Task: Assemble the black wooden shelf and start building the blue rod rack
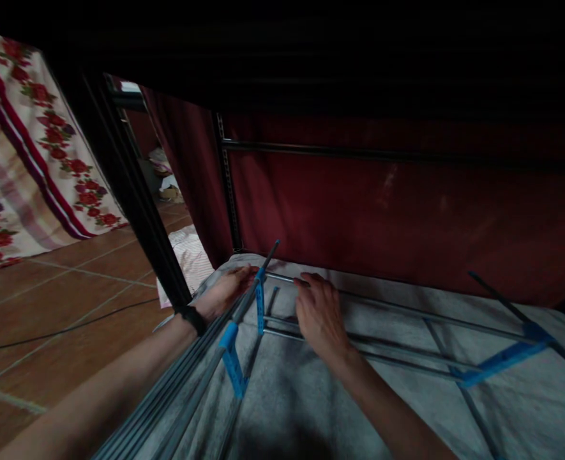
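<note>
A frame of thin grey metal tubes [406, 313] joined by blue plastic connectors lies on a grey cloth. My left hand [232, 287], with a dark band at the wrist, is at the far left corner. Its fingers are closed at the top of a blue connector [260, 303], partly hidden by it. The fingers of my right hand [320, 313] curl over the upper long tube, just right of that connector. Nearer to me stands another blue connector [234, 364], and a blue piece [507, 358] joins the tubes at the right end.
Several loose grey tubes [152, 396] lie together by my left forearm. A black metal post [133, 185] rises at the left, under a dark overhead frame. Dark red fabric [359, 211] hangs behind. Beyond the post are a tiled floor [95, 275], a cable and a flowered cloth [47, 140].
</note>
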The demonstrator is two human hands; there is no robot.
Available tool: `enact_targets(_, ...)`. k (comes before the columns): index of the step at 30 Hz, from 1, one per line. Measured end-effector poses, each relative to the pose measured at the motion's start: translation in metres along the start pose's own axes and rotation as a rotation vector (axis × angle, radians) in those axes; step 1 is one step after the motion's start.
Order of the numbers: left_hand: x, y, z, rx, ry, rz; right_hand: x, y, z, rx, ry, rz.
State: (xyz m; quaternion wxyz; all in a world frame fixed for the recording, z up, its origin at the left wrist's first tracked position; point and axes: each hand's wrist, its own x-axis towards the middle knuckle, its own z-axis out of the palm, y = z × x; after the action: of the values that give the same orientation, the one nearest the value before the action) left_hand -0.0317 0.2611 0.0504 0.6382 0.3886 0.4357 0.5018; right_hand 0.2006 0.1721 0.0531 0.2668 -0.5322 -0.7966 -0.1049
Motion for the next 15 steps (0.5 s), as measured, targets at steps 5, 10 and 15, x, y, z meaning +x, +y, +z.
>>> enact_targets(5,-0.005,0.017,0.032,0.085,-0.027,-0.1,0.034,0.02,-0.006,-0.056,-0.193,-0.035)
enact_targets(10,-0.004,0.01,0.037,0.335,0.032,-0.06,0.036,0.018,0.008,-0.026,-0.356,-0.109)
enact_targets(15,0.0,0.008,0.035,0.462,0.021,0.052,0.031,0.018,0.015,-0.011,-0.321,-0.122)
